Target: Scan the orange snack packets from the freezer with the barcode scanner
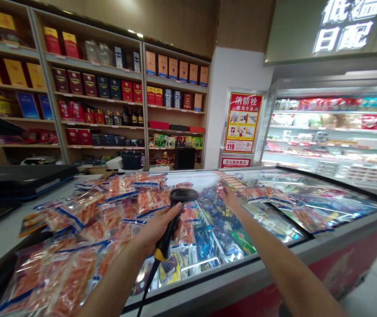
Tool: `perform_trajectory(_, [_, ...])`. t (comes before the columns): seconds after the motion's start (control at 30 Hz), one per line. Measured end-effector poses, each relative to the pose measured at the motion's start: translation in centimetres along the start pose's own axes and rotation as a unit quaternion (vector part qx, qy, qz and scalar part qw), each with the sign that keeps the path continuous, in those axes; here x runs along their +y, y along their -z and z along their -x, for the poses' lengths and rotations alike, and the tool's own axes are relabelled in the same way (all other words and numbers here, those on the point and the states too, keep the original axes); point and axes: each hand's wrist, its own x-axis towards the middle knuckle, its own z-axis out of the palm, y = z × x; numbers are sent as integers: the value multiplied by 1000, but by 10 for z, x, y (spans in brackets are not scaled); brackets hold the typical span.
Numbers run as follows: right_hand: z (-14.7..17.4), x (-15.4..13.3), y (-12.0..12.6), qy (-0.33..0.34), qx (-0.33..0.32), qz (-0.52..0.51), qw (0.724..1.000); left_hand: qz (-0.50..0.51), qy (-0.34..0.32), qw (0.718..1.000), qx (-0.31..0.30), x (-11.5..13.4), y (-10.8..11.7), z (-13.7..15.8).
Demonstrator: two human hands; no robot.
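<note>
My left hand is wrapped round the handle of a black and yellow barcode scanner. The scanner's head points up and away, and its cord hangs down below. My right hand is stretched out over the chest freezer, close to a small dark and red packet. Motion smears its fingers, so I cannot tell whether they grip anything. Clear, blue-edged packs of orange-pink food lie in a spread heap to the left of the scanner. More such packs lie on the freezer's glass at the right.
Blue and green bags lie inside the freezer. A black flat device sits on the counter at left. Shelves of boxes and bottles line the back wall. A lit refrigerated display stands at right, beside a red and yellow poster.
</note>
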Motion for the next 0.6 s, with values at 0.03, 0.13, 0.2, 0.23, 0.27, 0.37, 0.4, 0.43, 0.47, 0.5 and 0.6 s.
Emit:
perform_trajectory(0.03, [0,15,10,-9,18,38,999,0,4,1000,-9,-2,-5,-4])
perform_trajectory(0.13, [-1,57,36,-48,62,150,986,0,27,999,-19,-6,-20,-17])
perform_trajectory(0.2, [-1,78,49,-57,58,217,973,1,35,999,-23,-9,-27,-24])
perform_trajectory(0.23, [-1,87,54,-50,51,253,965,0,36,999,-26,-10,-30,-27])
perform_trajectory(0.27, [-2,94,58,-37,45,289,955,-4,35,999,-29,-11,-32,-30])
perform_trajectory(0.37, [-5,107,67,22,37,389,920,-19,38,999,-30,-14,-35,-35])
perform_trajectory(0.4, [-6,110,69,42,36,413,909,-23,40,999,-29,-15,-36,-37])
perform_trajectory(0.43, [-7,111,70,58,34,432,899,-27,43,998,-26,-15,-36,-38])
perform_trajectory(0.47, [-8,112,72,70,33,446,892,-31,46,998,-24,-16,-36,-39])
perform_trajectory(0.5, [-10,113,73,78,31,456,886,-34,50,998,-22,-16,-37,-39])
perform_trajectory(0.6, [-12,115,74,92,22,480,872,-34,63,997,-21,-18,-40,-42])
